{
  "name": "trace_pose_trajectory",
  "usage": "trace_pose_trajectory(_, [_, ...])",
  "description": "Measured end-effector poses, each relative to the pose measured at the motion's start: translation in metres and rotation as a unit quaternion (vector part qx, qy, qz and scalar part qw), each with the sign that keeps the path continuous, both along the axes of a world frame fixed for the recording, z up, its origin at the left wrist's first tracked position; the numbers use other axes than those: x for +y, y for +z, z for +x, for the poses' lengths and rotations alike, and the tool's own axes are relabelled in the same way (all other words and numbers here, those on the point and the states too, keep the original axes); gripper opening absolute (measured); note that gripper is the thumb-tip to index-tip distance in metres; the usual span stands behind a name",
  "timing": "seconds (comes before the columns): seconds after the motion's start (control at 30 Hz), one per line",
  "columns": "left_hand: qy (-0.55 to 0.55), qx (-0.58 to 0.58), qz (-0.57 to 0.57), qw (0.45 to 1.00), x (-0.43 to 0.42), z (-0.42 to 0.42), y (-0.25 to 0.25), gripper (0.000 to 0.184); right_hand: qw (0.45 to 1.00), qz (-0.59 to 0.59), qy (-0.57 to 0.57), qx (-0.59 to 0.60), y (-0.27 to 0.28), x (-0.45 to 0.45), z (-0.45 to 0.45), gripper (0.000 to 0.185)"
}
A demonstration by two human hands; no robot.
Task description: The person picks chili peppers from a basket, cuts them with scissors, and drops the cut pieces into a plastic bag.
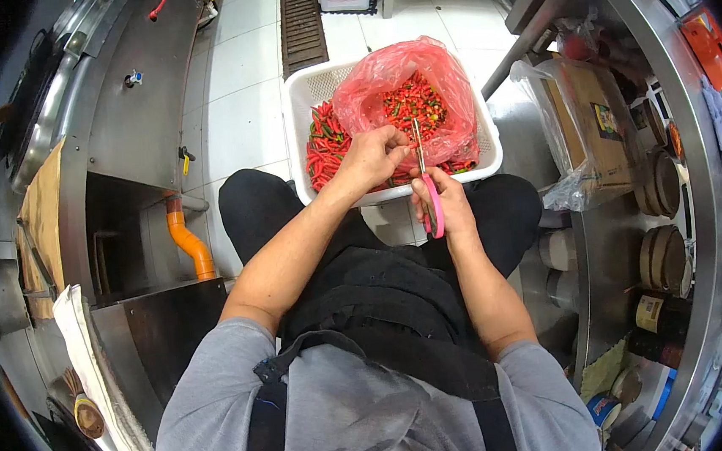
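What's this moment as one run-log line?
Right hand: holds pink-handled scissors; left hand: beside the blades, grasp unclear; white basket: mostly red chilies, open red bag with more inside

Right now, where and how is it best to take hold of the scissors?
Probably best to take the scissors by the pink handle, from the near side, as the right hand does. The slim blades point forward, toward the red bag, so the handle is the nearer part, and this side avoids their tips.
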State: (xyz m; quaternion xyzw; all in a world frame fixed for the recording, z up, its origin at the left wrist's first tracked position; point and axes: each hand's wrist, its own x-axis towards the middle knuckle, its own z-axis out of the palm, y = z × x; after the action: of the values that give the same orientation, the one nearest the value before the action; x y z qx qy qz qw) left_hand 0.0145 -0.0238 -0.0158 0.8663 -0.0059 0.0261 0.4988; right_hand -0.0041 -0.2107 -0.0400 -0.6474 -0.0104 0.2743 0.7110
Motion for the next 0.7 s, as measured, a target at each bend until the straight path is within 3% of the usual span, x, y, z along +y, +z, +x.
trace_pose_trajectory(0.4, [0.043, -0.014, 0.003, 0.999, 0.001, 0.002, -0.006, 0.015, 0.999, -0.025, -0.018, 0.035, 0.007, -0.011, -0.013, 0.041])
trace_pose_trajectory(0.7, [0.007, -0.032, -0.007, 0.999, -0.006, 0.003, -0.004, 0.013, 1.0, -0.011, 0.013, -0.004, 0.004, -0.001, 0.001, 0.041])
